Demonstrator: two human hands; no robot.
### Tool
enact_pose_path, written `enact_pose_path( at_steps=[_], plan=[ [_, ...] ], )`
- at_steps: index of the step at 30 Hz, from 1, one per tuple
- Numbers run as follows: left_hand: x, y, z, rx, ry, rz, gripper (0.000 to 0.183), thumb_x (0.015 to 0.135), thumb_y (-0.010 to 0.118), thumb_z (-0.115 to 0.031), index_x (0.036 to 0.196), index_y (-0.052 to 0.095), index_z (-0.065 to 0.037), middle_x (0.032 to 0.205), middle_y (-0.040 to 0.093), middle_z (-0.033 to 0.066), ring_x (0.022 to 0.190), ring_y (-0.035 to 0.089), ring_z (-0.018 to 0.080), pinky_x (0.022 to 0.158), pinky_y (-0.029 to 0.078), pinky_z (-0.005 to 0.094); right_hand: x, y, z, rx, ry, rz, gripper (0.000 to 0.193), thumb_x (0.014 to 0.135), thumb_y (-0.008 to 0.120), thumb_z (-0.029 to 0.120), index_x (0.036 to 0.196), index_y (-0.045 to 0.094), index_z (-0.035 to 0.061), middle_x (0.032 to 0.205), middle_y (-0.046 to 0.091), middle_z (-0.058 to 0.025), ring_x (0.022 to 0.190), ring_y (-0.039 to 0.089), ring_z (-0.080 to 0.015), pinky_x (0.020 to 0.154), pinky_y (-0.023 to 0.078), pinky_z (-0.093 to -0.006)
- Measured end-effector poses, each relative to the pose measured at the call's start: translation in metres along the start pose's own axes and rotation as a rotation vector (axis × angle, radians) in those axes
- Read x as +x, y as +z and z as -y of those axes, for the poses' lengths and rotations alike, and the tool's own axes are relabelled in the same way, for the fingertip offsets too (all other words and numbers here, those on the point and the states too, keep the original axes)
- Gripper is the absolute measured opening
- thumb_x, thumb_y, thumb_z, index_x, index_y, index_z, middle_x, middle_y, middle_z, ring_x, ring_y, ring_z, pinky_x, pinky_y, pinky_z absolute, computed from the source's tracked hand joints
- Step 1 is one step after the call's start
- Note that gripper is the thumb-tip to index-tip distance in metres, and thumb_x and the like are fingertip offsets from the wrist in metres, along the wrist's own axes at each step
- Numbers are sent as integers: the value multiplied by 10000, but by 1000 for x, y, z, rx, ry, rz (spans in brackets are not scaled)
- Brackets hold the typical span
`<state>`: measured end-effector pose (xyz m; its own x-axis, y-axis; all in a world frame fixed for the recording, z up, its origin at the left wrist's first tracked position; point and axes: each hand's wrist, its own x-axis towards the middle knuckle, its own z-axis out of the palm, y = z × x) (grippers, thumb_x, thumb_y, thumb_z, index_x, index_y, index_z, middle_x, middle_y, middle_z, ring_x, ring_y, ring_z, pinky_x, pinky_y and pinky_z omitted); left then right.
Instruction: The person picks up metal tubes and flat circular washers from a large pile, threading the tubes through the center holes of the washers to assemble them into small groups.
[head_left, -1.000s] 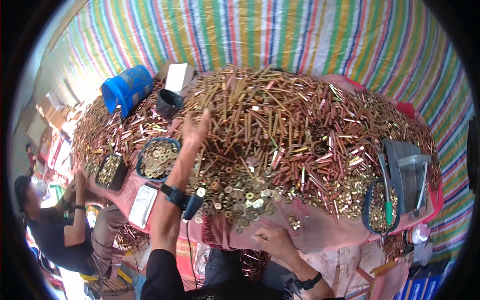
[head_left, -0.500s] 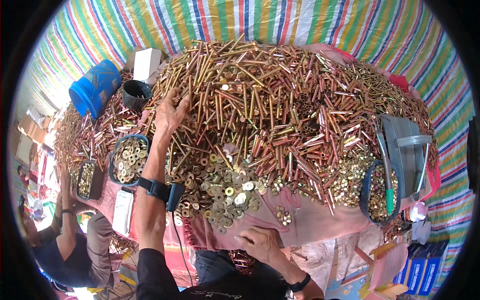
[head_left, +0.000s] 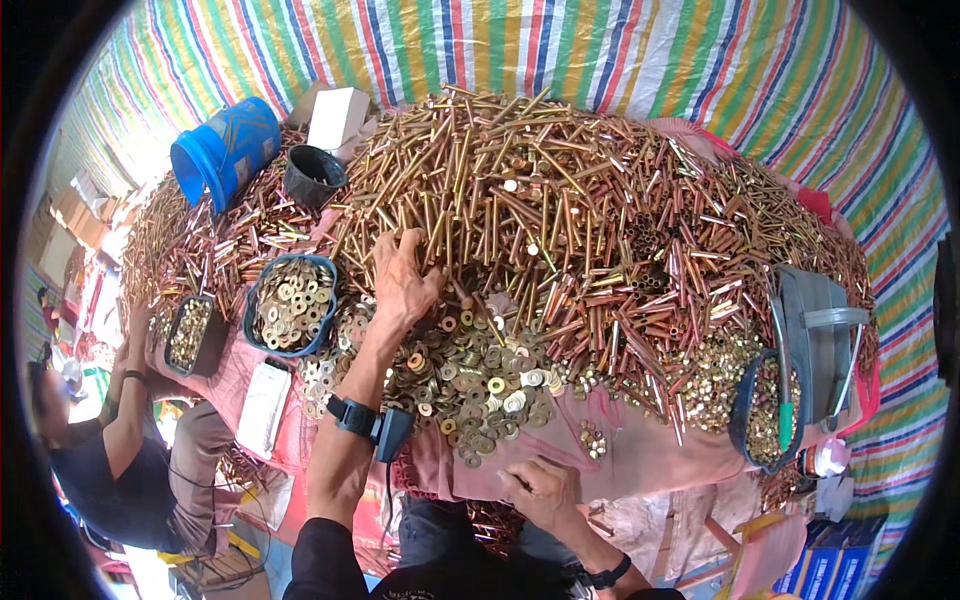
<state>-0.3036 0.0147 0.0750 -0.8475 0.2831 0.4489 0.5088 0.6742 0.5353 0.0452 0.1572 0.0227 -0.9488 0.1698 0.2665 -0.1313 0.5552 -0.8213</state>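
Observation:
My left hand [head_left: 405, 278] is over the near side of a big heap of long brass-coloured bolts [head_left: 470, 180]. Its fingers are spread, thumb apart, with the fingertips at the bolts and nothing visible held. Below it lies a pile of loose flat washers [head_left: 465, 375]. At the near edge of the pink cloth [head_left: 660, 460], my right hand [head_left: 545, 495] rests with curled fingers; whether anything is inside them is hidden. A small cluster of nuts [head_left: 592, 438] sits on the cloth beyond it.
Left of my arm stand a tub of washers [head_left: 290, 303], a tub of nuts [head_left: 190, 335], a black cup [head_left: 315, 175] and a blue bucket [head_left: 225, 150]. To the right are metal sleeves [head_left: 620, 330], another nut tub [head_left: 765, 415] and a grey container [head_left: 820, 340]. Another person [head_left: 110, 470] sits at far left.
My left hand has drawn back toward me and a little right across the bolts, its fingers spreading. The right hand stays at the cloth's edge. The whole view has shifted slightly.

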Motion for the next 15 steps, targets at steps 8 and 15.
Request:
enact_pose_path(
  at_steps=[8,15],
  plan=[
    [15,-4,-24,12,-196,119,813,783,890,-588,1335,582,-76,1520,467,284,1491,352,452,1213,369,591,-1,-2,8,-105,29,-23,125,894,819,134,901,732,46,839,717,-132,713,715,-325,608,540,-401],
    [27,-5,-38,6,-233,-52,927,707,898,-118,1506,436,-38,1353,608,288,1132,647,418,1032,555,516,-3,7,-3,-87,-42,-116,126,880,829,147,889,730,69,791,703,-93,649,698,-299,573,527,-400]
  ],
)
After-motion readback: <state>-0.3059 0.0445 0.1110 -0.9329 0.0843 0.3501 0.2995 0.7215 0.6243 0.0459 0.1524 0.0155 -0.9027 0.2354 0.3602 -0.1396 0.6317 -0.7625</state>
